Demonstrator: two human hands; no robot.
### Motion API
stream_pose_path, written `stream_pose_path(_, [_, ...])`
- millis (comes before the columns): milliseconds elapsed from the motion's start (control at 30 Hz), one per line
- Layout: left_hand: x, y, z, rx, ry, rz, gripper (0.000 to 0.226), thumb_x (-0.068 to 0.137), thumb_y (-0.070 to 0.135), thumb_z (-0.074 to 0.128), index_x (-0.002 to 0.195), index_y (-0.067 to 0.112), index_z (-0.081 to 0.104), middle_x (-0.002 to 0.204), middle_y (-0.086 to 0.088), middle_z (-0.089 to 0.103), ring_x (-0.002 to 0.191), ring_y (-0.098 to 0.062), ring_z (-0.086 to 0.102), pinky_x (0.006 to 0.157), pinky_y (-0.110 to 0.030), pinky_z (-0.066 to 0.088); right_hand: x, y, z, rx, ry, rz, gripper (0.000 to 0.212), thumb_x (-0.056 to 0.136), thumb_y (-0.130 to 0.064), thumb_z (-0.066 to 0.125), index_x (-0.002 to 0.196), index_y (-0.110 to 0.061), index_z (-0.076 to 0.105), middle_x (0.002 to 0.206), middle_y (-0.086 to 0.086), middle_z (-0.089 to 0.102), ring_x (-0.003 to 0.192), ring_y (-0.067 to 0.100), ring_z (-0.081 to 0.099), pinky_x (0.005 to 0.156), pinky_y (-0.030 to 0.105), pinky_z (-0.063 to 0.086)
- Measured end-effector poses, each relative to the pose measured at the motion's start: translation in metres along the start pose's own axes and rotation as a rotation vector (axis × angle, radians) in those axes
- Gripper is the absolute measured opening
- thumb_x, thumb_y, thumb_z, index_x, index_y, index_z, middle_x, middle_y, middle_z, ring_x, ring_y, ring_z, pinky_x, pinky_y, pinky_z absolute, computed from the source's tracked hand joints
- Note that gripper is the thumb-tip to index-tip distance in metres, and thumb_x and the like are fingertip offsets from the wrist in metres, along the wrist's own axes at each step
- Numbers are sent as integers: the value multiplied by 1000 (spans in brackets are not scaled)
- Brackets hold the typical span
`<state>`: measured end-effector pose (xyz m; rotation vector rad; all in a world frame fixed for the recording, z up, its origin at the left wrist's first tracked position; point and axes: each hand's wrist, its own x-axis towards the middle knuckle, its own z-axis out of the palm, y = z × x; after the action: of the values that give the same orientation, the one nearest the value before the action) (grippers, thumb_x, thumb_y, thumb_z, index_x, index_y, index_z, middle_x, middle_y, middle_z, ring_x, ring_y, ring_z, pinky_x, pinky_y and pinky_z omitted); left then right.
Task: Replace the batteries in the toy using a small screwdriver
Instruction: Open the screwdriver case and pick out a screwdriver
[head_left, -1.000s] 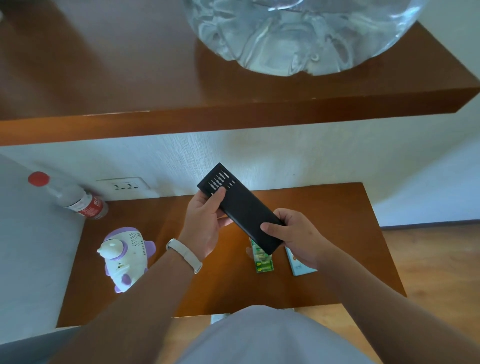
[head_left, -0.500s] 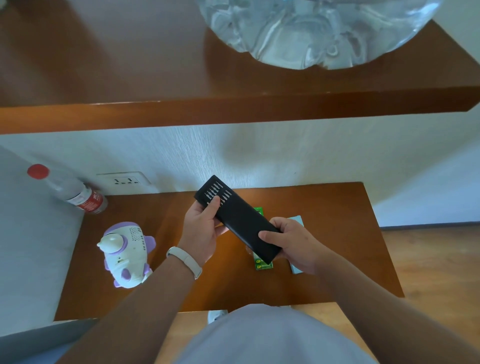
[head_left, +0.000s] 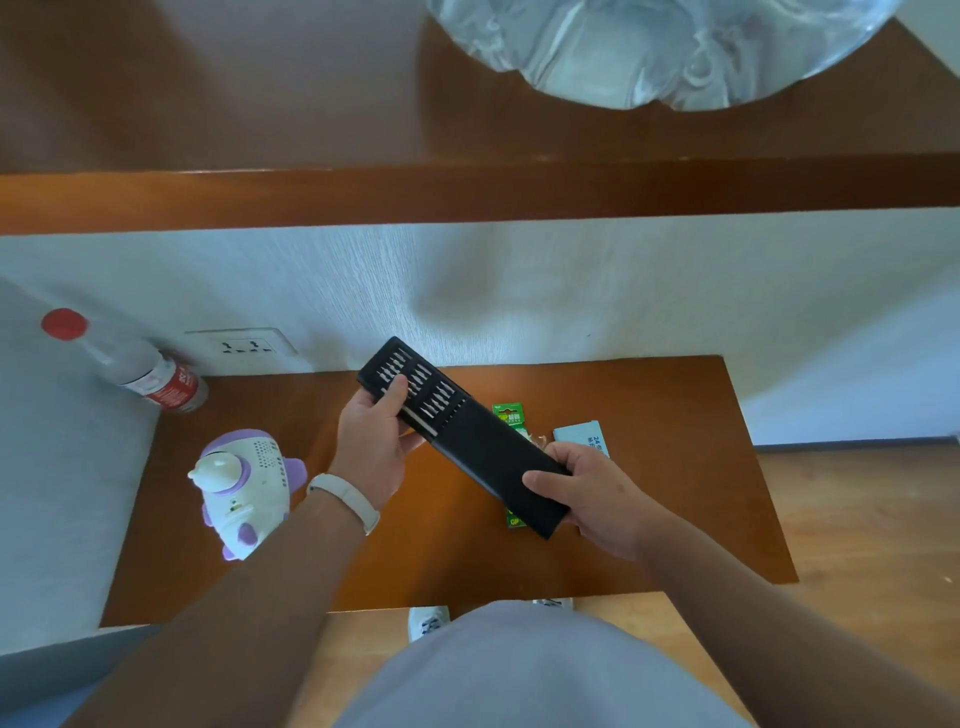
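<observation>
- Right of the toy (head_left: 244, 483), above the tabletop (head_left: 675, 499), a black case (head_left: 467, 441) is held at a slant in both hands, clear of the wood.
- The left hand (head_left: 374, 441) grips the tray (head_left: 415, 382), which stands partly out of the case's far end. The thumb lies on the rows of bits, and the other fingers pass underneath, out of sight.
- The right hand (head_left: 587, 493) grips the sleeve (head_left: 498, 467) at its near end, thumb on top and fingers wrapped below.
- The toy lies untouched on the tabletop, well apart from both hands. Its battery door does not show.
- Further right of the toy, partly under the case, lie a green battery pack (head_left: 506, 413) and a pale blue box (head_left: 582, 436). A bottle (head_left: 150, 374) stands behind the toy by the wall.
- The case looks stiff, light and smooth. The tray probably slides freely, so it is best held level by its long edges to keep the bits from spilling.
- A pale rod (head_left: 418, 422) along the tray's edge is probably the driver. It looks thin and slippery, and should be pinched at its middle.
- The toy looks like hard, light, rounded plastic that may roll. It should be held by its flanks and pressed down while a screw is turned.
</observation>
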<state>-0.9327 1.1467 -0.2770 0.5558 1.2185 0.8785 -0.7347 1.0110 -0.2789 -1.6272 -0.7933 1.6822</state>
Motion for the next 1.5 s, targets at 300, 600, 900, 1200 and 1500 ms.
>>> stream_pose_path(300, [3,-1,-7,47,-39,60,23,104,22,55,122,9,58,98,-3,77,98,-25,75,71,-35,62,-13,10,-10,-72,8,12,11,81,-48,70,86,-40,65,90,-18,68,95,6,68,78,30,60])
stream_pose_path(600, [11,16,-30,62,28,79,19,103,22,56,120,13,60,103,-4,78,97,-23,76,72,-37,62,-26,27,-24,-98,107,50,28,80,-38,70,96,-17,63,107,-2,68,97,21,67,75,30,58])
stream_pose_path(900, [-4,13,-47,78,4,53,18,103,21,56,120,15,61,98,-1,79,96,-24,76,66,-35,62,21,22,10,-534,225,-65,7,87,-23,59,94,-23,57,83,3,64,75,19,65,59,33,55])
stream_pose_path(1200, [-16,12,-81,38,-16,26,18,101,19,58,118,17,64,101,-4,78,95,-25,76,72,-41,61,76,41,65,-896,280,-251,17,92,-16,54,78,-21,45,74,-3,47,67,16,49,54,21,35])
stream_pose_path(1500, [-24,13,-111,87,-29,11,20,101,20,58,120,16,62,98,-3,79,96,-26,76,70,-40,61,95,79,85,-1194,117,-302,29,93,-21,52,122,-19,56,104,3,50,97,24,52,74,39,51])
